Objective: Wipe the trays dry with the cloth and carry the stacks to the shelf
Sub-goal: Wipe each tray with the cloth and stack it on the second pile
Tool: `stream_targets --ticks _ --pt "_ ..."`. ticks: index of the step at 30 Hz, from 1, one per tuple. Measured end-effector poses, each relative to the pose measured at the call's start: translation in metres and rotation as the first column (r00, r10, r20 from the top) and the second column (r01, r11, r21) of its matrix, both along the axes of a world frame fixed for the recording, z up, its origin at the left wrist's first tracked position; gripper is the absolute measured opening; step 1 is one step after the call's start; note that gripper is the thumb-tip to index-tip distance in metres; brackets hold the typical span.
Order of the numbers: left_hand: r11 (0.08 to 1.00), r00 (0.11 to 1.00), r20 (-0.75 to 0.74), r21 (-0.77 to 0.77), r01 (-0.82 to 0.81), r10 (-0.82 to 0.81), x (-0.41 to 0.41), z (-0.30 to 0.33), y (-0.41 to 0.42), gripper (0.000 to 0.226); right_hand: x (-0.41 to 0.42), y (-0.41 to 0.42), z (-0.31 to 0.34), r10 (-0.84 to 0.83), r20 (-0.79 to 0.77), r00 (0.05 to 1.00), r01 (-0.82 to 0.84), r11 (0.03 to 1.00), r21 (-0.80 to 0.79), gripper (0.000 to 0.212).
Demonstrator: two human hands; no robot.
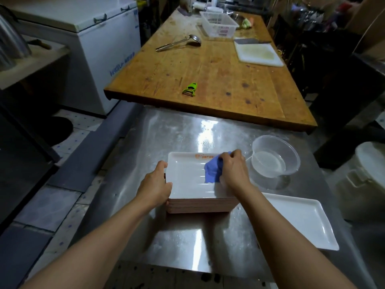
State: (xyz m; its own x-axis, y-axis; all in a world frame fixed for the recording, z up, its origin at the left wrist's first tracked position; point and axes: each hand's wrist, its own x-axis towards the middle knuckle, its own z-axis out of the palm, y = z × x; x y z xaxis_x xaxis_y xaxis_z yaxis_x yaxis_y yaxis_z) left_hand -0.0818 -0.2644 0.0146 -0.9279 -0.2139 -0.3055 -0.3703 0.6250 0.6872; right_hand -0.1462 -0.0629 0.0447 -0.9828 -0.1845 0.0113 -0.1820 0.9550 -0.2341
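Currently the right hand (232, 171) is clutching the cloth (212, 172) on the top tray (187, 180), at the table's six o'clock; the left hand (157, 184) is gripping the stack (200, 206), which is risking sliding on wet steel.

Bare steel table (177, 134) lies open left of and beyond the tray stack (200, 205); a clear bowl (275, 159) and a lone tray (300, 222) crowd the right side.
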Motion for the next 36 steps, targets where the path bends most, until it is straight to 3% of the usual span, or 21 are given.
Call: stream_targets --ticks 5,6,8,15,20,23,27,32,36 --pt "1.0 1.0 0.003 0.006 -0.02 0.02 0.001 0.002 0.002 0.049 0.011 -0.035 -0.02 0.206 -0.095 0.974 -0.205 0.979 0.012 0.014" --pt "1.0 1.0 0.001 0.004 -0.021 0.021 0.001 0.002 0.002 0.05 0.013 -0.044 -0.023 0.235 -0.124 0.964 -0.243 0.969 -0.05 0.013" --pt "1.0 1.0 0.0 -0.023 -0.015 0.015 0.001 0.003 0.001 0.052 0.019 -0.063 -0.027 0.353 -0.059 0.934 -0.358 0.92 -0.162 0.025" --pt "0.997 0.999 -0.02 0.075 -0.029 0.031 0.004 0.003 -0.001 0.046 0.043 -0.044 -0.027 0.554 0.058 0.83 -0.539 0.825 -0.168 0.042" --pt "0.994 0.999 -0.005 0.098 -0.042 0.043 0.004 0.005 -0.001 0.042 0.048 -0.007 -0.015 0.41 0.139 0.901 -0.412 0.911 -0.016 0.049" --pt "0.992 0.999 0.005 0.118 -0.046 0.045 0.003 0.005 -0.001 0.041 0.047 0.019 -0.009 0.245 0.078 0.966 -0.252 0.963 0.097 0.044" --pt "0.989 0.998 0.006 0.137 -0.062 0.061 0.005 0.002 0.0 0.044 0.052 0.02 -0.014 0.112 -0.006 0.994 -0.112 0.993 0.038 0.037" --pt "0.962 0.994 -0.007 0.254 -0.101 0.106 0.006 -0.004 -0.001 0.049 0.054 -0.028 -0.021 0.322 -0.001 0.947 -0.318 0.934 -0.162 0.03" --pt "0.944 0.992 -0.017 0.312 -0.11 0.121 0.007 -0.008 -0.002 0.053 0.034 -0.063 -0.024 0.403 0.039 0.914 -0.4 0.914 -0.067 0.043"
